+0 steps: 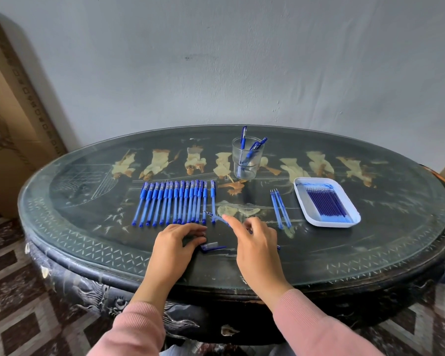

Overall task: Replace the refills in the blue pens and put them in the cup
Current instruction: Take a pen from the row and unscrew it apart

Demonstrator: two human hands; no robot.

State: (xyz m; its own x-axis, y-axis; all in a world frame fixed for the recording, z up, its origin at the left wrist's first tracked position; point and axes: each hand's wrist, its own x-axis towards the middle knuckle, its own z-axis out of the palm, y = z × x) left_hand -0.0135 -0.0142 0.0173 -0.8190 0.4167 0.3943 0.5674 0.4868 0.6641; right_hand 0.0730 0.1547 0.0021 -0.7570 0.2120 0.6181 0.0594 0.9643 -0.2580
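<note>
Several blue pens (pixel 175 202) lie in a row at the table's middle. Behind them a clear cup (pixel 247 165) holds three blue pens. Several new refills fill a white tray (pixel 350 219) at the right, and three loose refills (pixel 280 210) lie left of it. My right hand (pixel 257 247) grips an uncapped blue pen (pixel 215 217) that slants with its tip toward the row; my index finger stretches along it. My left hand (pixel 176 244) rests on the table with loosely bent fingers and holds nothing. A pen cap (pixel 212 247) lies just right of it.
The oval dark table (pixel 93 242) has a glass top with painted figures and stands against a grey wall. A large cardboard panel (pixel 8 104) leans at the left. The floor below is patterned tile.
</note>
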